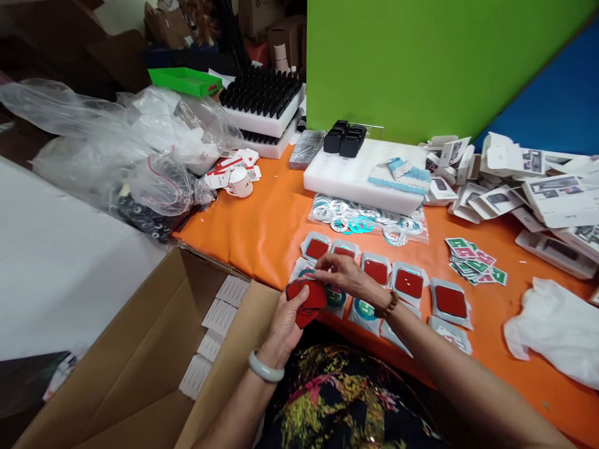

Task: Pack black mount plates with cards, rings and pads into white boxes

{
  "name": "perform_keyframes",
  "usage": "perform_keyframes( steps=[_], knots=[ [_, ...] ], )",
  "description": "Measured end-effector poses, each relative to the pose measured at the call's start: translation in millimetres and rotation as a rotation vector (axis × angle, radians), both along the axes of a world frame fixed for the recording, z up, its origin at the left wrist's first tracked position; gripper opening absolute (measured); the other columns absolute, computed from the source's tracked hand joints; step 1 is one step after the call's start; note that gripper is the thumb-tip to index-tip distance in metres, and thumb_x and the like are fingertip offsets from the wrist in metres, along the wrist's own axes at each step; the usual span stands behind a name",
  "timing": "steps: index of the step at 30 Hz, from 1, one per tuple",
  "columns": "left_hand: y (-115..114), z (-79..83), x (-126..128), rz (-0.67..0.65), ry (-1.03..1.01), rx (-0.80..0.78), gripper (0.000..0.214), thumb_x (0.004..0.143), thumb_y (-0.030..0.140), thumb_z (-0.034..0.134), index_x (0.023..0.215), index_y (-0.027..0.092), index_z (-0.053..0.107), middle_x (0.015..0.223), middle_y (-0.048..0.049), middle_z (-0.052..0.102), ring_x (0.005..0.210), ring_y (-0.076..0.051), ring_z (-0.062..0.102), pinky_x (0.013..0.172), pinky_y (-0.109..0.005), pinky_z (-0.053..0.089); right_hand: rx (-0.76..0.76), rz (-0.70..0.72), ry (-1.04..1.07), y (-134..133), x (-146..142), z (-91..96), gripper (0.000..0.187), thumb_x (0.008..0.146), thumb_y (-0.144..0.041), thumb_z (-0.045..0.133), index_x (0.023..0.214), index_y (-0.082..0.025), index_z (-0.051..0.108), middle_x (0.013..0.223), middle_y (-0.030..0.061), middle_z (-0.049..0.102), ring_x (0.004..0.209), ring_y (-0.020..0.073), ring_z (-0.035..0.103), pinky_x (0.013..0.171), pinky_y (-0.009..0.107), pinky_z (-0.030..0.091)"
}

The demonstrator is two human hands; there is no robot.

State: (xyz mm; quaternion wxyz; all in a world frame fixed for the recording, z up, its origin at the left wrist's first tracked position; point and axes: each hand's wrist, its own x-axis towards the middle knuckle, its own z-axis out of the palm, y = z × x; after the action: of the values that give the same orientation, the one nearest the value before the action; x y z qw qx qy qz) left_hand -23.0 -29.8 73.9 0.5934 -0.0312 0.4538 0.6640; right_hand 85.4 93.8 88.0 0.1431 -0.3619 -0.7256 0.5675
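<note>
My left hand (284, 321) grips a small stack of red rounded-square pads (309, 298), fanned slightly, with the thumb on top. My right hand (344, 273) is just above and beside the stack, its fingers bent together in a pinch. Whatever may be between those fingertips is too small to make out. Under and beyond my right hand lie several bagged items in two rows. The far row carries red squares on top, like the bagged item (450, 301) at the right end. A near-row bagged item (365, 313) shows a round teal and green label.
An open cardboard box (140, 349) with white cards stands at the left. On the orange table (276, 218) are a white foam block (365, 171), a bag of ring stickers (360, 224), loose labels (477, 262), a mug (240, 183) and small white boxes (556, 193).
</note>
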Motion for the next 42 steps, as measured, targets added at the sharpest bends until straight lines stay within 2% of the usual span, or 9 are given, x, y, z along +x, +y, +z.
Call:
perform_keyframes(
  steps=[4, 10, 13, 17, 23, 28, 31, 37, 42],
  knots=[
    [-0.8, -0.2, 0.0, -0.027, -0.005, 0.004, 0.036, 0.063, 0.02, 0.081, 0.093, 0.012, 0.064, 0.086, -0.0061, 0.073, 0.073, -0.016, 0.069, 0.076, -0.027, 0.055, -0.292, 0.042, 0.1, -15.2, 8.3, 1.5, 0.02, 0.069, -0.035, 0.066, 0.075, -0.019, 0.056, 0.062, -0.0035, 0.054, 0.05, 0.0087, 0.045, 0.048, 0.022, 0.036],
    [-17.5, 0.6, 0.3, -0.102, -0.065, -0.097, 0.031, 0.077, 0.03, 0.07, 0.1, 0.012, 0.06, 0.086, -0.012, 0.073, 0.074, -0.022, 0.071, 0.073, -0.035, 0.057, -0.429, -0.194, 0.203, -7.6, 2.8, -14.2, 0.026, 0.062, -0.033, 0.067, 0.072, -0.021, 0.046, 0.052, -0.0079, 0.047, 0.04, 0.0076, 0.042, 0.039, 0.021, 0.029],
    [-31.2, 1.4, 0.4, -0.13, -0.119, -0.112, 0.028, 0.08, 0.027, 0.067, 0.102, 0.012, 0.058, 0.087, -0.0142, 0.073, 0.079, -0.025, 0.071, 0.076, -0.038, 0.057, -0.426, -0.208, 0.21, -6.6, -6.2, -23.4, 0.025, 0.062, -0.032, 0.065, 0.072, -0.022, 0.045, 0.049, -0.0085, 0.046, 0.039, 0.0082, 0.041, 0.038, 0.021, 0.029],
    [-45.2, 0.6, 1.0, -0.149, -0.113, -0.129, 0.029, 0.08, 0.027, 0.067, 0.103, 0.013, 0.057, 0.091, -0.0153, 0.073, 0.082, -0.025, 0.071, 0.076, -0.036, 0.057, -0.234, -0.208, 0.115, -13.6, -16.4, -33.3, 0.015, 0.068, -0.026, 0.058, 0.072, -0.022, 0.045, 0.052, -0.0065, 0.049, 0.044, 0.0111, 0.047, 0.043, 0.023, 0.035],
    [-47.1, -1.9, 1.1, -0.137, -0.065, -0.118, 0.033, 0.077, 0.027, 0.071, 0.102, 0.011, 0.056, 0.09, -0.0146, 0.073, 0.082, -0.025, 0.071, 0.074, -0.034, 0.058, 0.277, -0.183, -0.097, -23.1, -16.3, -40.0, 0.007, 0.075, -0.016, 0.05, 0.072, -0.021, 0.046, 0.067, 0.0008, 0.056, 0.065, 0.0172, 0.054, 0.059, 0.028, 0.039],
    [-37.0, 0.3, 3.1, -0.131, -0.031, -0.094, 0.038, 0.071, 0.025, 0.077, 0.1, 0.01, 0.058, 0.086, -0.0121, 0.073, 0.079, -0.024, 0.071, 0.07, -0.033, 0.059, 0.454, -0.19, -0.058, -23.2, -10.1, -31.2, 0.003, 0.08, -0.019, 0.05, 0.077, -0.019, 0.05, 0.08, 0.0061, 0.058, 0.073, 0.019, 0.053, 0.067, 0.031, 0.042],
    [-30.5, 1.1, 6.1, -0.148, -0.042, -0.075, 0.04, 0.069, 0.025, 0.078, 0.101, 0.011, 0.059, 0.086, -0.0105, 0.073, 0.077, -0.024, 0.071, 0.069, -0.034, 0.059, 0.308, -0.202, 0.001, -26.2, 1.5, -15.6, 0.01, 0.083, -0.027, 0.053, 0.081, -0.018, 0.055, 0.078, 0.0052, 0.061, 0.071, 0.0181, 0.055, 0.065, 0.03, 0.043],
    [-23.5, -1.2, 18.4, -0.237, -0.038, -0.057, 0.043, 0.067, 0.03, 0.08, 0.1, 0.01, 0.06, 0.089, -0.0113, 0.073, 0.073, -0.022, 0.07, 0.066, -0.032, 0.059, -0.436, -0.009, 0.145, -48.8, 38.3, -3.6, 0.022, 0.074, -0.038, 0.066, 0.075, -0.02, 0.054, 0.063, -0.0022, 0.058, 0.053, 0.0123, 0.053, 0.051, 0.025, 0.042],
    [-24.7, -3.1, 25.6, -0.348, -0.039, -0.089, 0.042, 0.075, 0.035, 0.073, 0.104, 0.01, 0.057, 0.088, -0.0139, 0.073, 0.072, -0.023, 0.071, 0.063, -0.03, 0.058, -0.523, -0.198, 0.204, -45.2, 57.3, -13.4, 0.029, 0.066, -0.037, 0.072, 0.075, -0.02, 0.051, 0.055, -0.0068, 0.051, 0.045, 0.0077, 0.045, 0.044, 0.021, 0.033]
  ],
)
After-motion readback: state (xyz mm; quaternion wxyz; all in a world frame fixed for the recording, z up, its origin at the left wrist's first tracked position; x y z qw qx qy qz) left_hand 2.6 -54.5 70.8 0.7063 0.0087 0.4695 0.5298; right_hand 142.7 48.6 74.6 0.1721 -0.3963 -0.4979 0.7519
